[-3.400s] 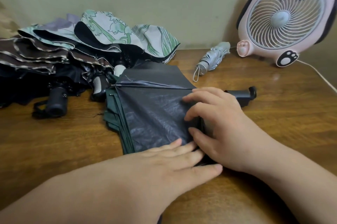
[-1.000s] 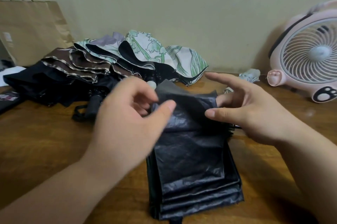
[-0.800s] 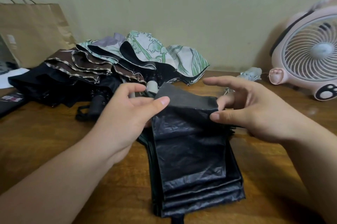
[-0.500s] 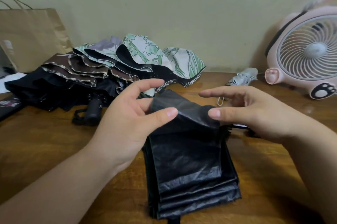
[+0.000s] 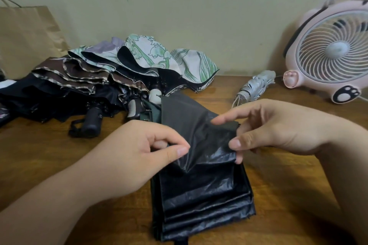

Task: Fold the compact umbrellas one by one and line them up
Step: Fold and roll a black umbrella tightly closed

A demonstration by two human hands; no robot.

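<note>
The black umbrella lay on the wooden table in front of the person, its panels stacked in flat pleats. The left hand pinched the top panel's left edge between thumb and forefinger, while the right hand pinched its right edge, lifting the cloth. Behind lay a heap of unfolded umbrellas, a folded silver umbrella and a pink fan.
</note>
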